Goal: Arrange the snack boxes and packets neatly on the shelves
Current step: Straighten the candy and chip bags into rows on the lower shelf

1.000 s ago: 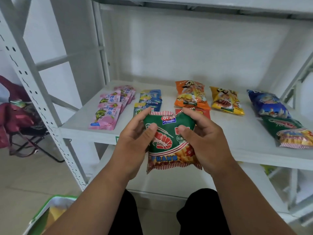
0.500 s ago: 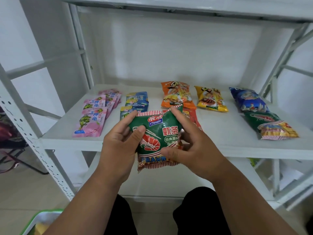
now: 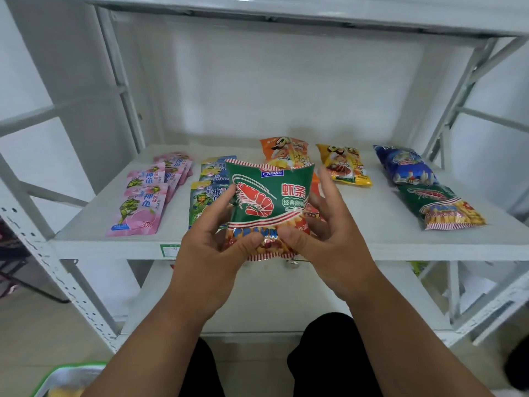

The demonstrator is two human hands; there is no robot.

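Both hands, left hand (image 3: 220, 253) and right hand (image 3: 323, 239), grip the green prawn packet (image 3: 266, 202) just above the shelf (image 3: 372, 239) front. Next it probably goes beside its matching packet (image 3: 440, 207) on the right.

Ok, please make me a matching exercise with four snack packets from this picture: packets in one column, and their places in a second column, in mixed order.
Packets:
1. pink packets
2. yellow packet
3. dark blue packet
4. green prawn packet

Places:
A. far right of the shelf, behind another green prawn packet
B. held in both hands, left hand and right hand
C. far left of the shelf
D. right of the orange packet

Pairs: 1-C, 2-D, 3-A, 4-B
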